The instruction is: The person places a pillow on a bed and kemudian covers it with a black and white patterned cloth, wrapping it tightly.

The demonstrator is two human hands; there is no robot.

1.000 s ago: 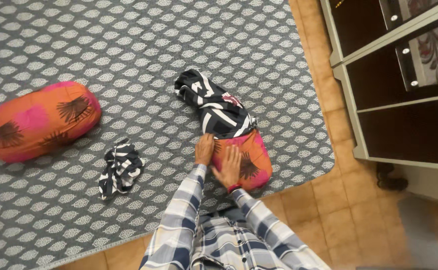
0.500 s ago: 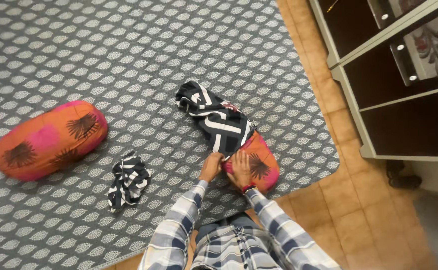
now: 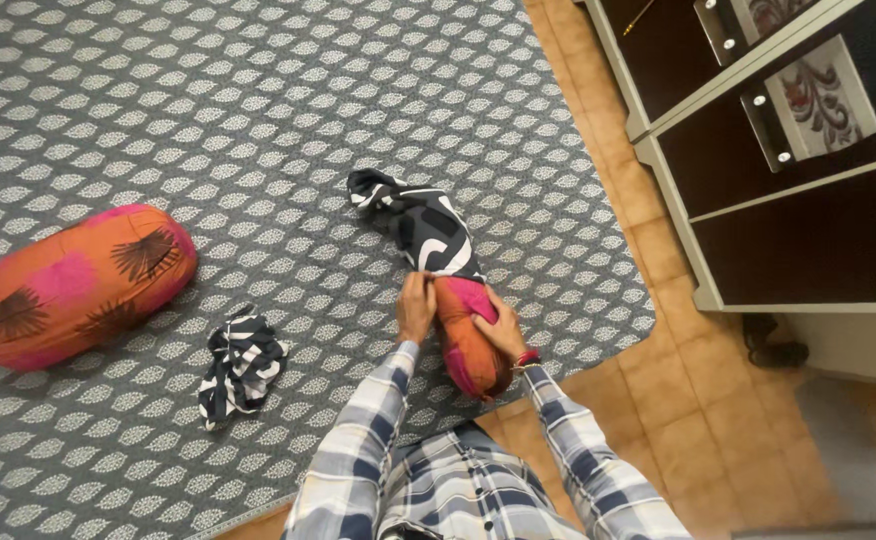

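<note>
An orange and pink bolster pillow (image 3: 468,340) lies on the grey patterned rug (image 3: 258,130) just in front of me. Its far end sits inside a black and white patterned cover (image 3: 423,225). My left hand (image 3: 417,305) pinches the edge of that cover at the pillow's left side. My right hand (image 3: 498,325) rests flat on the pillow's right side and presses it. Both sleeves are plaid.
A second orange and pink bolster (image 3: 68,285) lies at the left. A crumpled black and white cover (image 3: 241,365) sits between it and me. A dark cabinet (image 3: 778,150) with open doors stands at the right on the tiled floor (image 3: 698,400).
The pillow has turned more upright toward me and my hands have shifted from its near end to its two sides at the cover's edge.
</note>
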